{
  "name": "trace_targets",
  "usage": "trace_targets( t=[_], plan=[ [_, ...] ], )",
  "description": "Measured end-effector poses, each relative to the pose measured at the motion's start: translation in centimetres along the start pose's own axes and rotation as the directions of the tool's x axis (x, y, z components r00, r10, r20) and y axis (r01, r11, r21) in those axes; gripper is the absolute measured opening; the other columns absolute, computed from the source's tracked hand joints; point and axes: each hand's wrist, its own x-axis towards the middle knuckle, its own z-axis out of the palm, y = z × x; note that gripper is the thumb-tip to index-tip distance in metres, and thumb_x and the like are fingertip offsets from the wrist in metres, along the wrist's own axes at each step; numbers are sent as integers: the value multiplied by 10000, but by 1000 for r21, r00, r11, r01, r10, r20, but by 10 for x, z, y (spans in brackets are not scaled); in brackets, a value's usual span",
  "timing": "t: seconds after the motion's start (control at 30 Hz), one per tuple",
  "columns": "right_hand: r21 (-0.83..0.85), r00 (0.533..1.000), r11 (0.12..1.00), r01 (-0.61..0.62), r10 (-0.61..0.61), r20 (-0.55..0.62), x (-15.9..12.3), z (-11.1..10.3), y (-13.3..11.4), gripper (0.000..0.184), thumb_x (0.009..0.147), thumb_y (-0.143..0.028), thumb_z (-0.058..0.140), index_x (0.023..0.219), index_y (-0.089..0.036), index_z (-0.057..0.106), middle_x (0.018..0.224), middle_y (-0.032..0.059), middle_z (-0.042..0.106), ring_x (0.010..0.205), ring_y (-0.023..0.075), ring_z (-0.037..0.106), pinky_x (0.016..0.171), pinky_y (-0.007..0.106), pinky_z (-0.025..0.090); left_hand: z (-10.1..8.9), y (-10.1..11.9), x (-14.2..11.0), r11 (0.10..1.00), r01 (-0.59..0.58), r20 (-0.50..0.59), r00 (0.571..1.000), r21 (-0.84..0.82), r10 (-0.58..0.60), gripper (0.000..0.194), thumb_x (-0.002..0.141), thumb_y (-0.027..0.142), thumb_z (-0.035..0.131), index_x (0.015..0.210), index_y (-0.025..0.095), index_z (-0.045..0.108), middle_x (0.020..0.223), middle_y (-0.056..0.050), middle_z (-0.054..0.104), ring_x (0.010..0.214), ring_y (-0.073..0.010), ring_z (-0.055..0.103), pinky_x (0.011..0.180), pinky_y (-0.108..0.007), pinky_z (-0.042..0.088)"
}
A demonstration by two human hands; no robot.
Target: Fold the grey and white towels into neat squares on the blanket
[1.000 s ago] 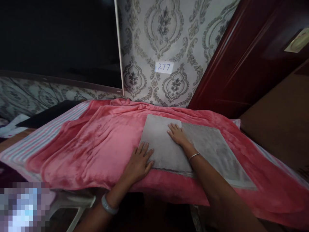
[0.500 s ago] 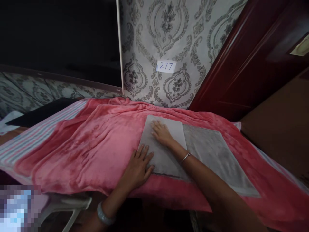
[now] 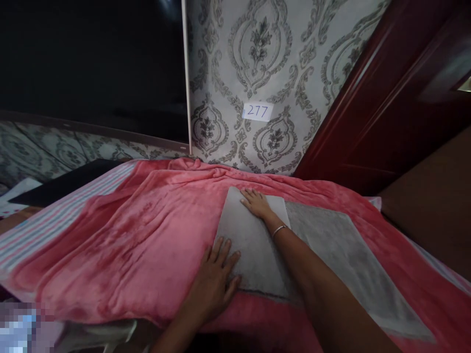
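Your right hand (image 3: 255, 203) lies flat, fingers slightly spread, on the folded grey cloth (image 3: 253, 245), right of centre in the frame. Your left hand (image 3: 217, 277), fingers apart, rests at the cloth's left edge, lower centre. Neither hand grasps anything. The pink blanket (image 3: 169, 225) spreads beneath the cloth.

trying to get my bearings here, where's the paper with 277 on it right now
In the head view, the 277 paper is on the patterned wall, right of the black screen.
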Motion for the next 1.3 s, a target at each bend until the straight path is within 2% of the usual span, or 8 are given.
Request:
trace_targets(
  t=[0.27,0.53,0.63,0.73,0.83,0.97,1.1,1.3],
  plan=[
    [2,995,995,-103,103,18,-2,-2,10,623,1049,-573,222,1612,-306,232,1680,29,201,1539,233,159,1230,482,130,-1,-1,0,999,24,35,999,-21,-23,498,970,376,519,1464,314,494,1609,-75,385,1510,-325,288,1158,-611,368],
    [11,923,923,-384,383,31,-67,-10,68,635,1054,-493,182,1615,-200,226,1668,128,203,1524,299,213,1186,594,211,2,-2,3,999,23,20,1000,-49,-23,493,954,371,543,1441,290,524,1591,-100,410,1491,-352,320,1140,-626,372],
    [11,900,900,-435,435,-17,-90,-16,63,642,1055,-479,165,1619,-175,206,1664,170,194,1529,315,193,1168,613,234,5,-3,2,999,2,-48,999,-46,-4,478,948,370,546,1411,256,553,1560,-121,447,1468,-350,356,1130,-609,388],
    [33,938,948,-317,318,-137,-110,-21,21,612,1057,-444,237,1610,-181,248,1665,164,201,1536,308,164,1179,562,249,4,-3,-2,999,-1,-155,988,-35,-4,462,934,361,556,1373,218,577,1526,-145,476,1418,-341,417,1118,-573,415],
    [18,991,997,71,-68,-111,-134,-15,-40,552,1047,-378,327,1593,-304,298,1677,78,199,1541,278,152,1202,575,191,-1,-1,-3,999,21,-240,970,-38,-29,415,914,325,565,1301,184,612,1424,-157,552,1320,-327,492,1097,-537,443],
    [61,929,927,370,-369,-28,-164,3,-95,552,1041,-357,355,1589,-311,302,1667,43,240,1539,238,166,1218,549,182,-9,3,1,999,23,-199,979,-48,-32,250,891,230,545,1103,170,663,1155,-131,651,1115,-290,568,1002,-482,506],
    [104,948,943,317,-315,-37,-177,10,-91,556,1057,-433,323,1593,-285,297,1673,37,215,1543,251,147,1224,546,178,-12,4,5,999,11,-162,987,-34,-17,181,887,220,532,1001,179,666,1081,-124,649,1025,-289,566,898,-478,529],
    [67,999,998,14,-11,-50,-199,12,-25,596,1047,-496,318,1597,-269,291,1674,60,194,1546,272,131,1217,553,179,-9,0,6,1000,-1,-205,979,-17,-3,224,911,259,516,1049,178,671,1094,-126,648,1042,-293,556,890,-467,522]
  ],
)
